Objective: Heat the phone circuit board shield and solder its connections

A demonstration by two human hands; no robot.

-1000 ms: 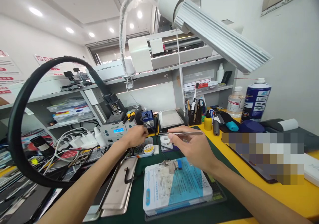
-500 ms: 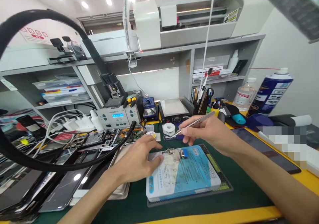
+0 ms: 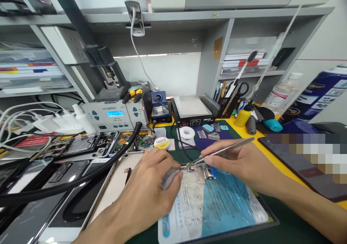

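My left hand [image 3: 154, 182] is curled over the left side of a blue and white printed pad [image 3: 225, 204]. Its thumb and forefinger close in on the left end of a small metal part [image 3: 191, 167], gripping it at the pad's far edge. Pinched in my right hand [image 3: 238, 161] is a pair of silver tweezers [image 3: 230, 146], slanting down to the left. The tips reach the metal part; whether they grip it is too small to tell. Just right of the part lies a blue-and-silver piece [image 3: 210, 172] on the pad.
Phones and a phone back [image 3: 121, 186] lie to the left, crossed by a black hose [image 3: 103, 175]. Behind are a solder spool [image 3: 186, 133], a round tin [image 3: 162, 143], a grey station with a lit display [image 3: 115, 114] and a hot plate [image 3: 192, 106]. A dark tablet [image 3: 298, 164] sits right.
The view has moved closer and tilted down. My right hand has lowered the tweezers to the metal part. My left thumb and forefinger have come together at its left end.
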